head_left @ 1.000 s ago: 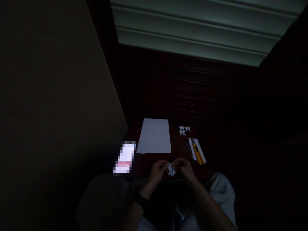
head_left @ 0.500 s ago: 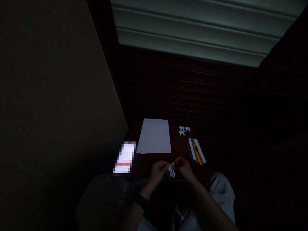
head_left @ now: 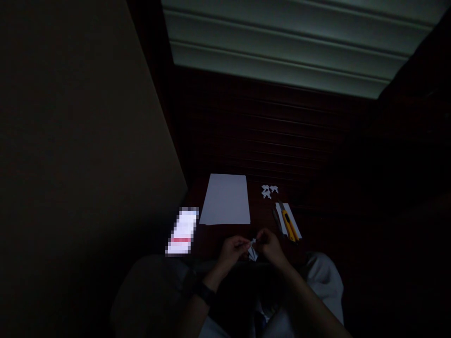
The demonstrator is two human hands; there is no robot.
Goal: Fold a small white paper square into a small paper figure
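A small piece of folded white paper [head_left: 252,254] is held between my two hands near the table's front edge. My left hand [head_left: 233,249] pinches it from the left, thumb and fingers closed at its upper part. On the other side my right hand [head_left: 268,244] grips its upper right with closed fingertips. The paper comes to a point at its lower end; its finer folds are too dark to make out. Fingers hide part of its top.
White paper sheets [head_left: 226,199] lie on the dark table [head_left: 259,213]. Several small folded paper shapes [head_left: 267,193] sit at the back right. A yellow utility knife [head_left: 289,225] rests on white paper strips [head_left: 294,217]. Far left is a bright, pixelated screen [head_left: 183,231].
Both hands keep their pinch on the folded paper. The paper and fingers have shifted only very slightly; everything else stays where it was.
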